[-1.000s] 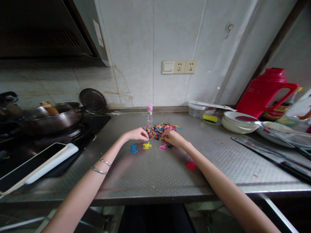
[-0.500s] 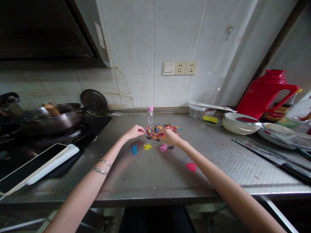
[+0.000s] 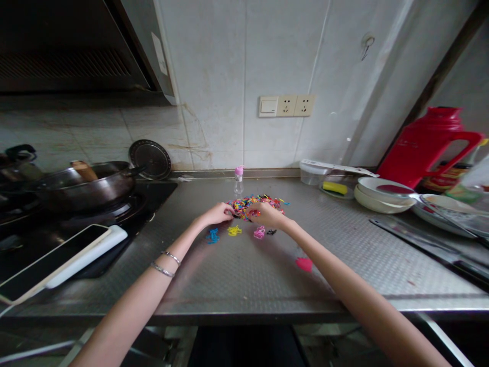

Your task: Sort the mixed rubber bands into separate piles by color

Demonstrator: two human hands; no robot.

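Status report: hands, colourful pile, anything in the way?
Left hand at left edge of colourful pile. Right hand over its front. Grasps unclear. Pink-topped bottle behind pile, blocking neither hand.

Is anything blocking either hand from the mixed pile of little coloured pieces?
Nothing visible: the left hand is at the left edge of the mixed pile, the right hand at its near side. The yellow heap and pink heap lie nearer the person.

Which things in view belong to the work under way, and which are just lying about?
Seemingly part of the work:
- mixed pile of small bands, with left hand and right hand at it
- blue bunch, yellow bunch, pink bunch, black bunch

Apparently just lying about:
- pan
- phone
- sponge
- red flask
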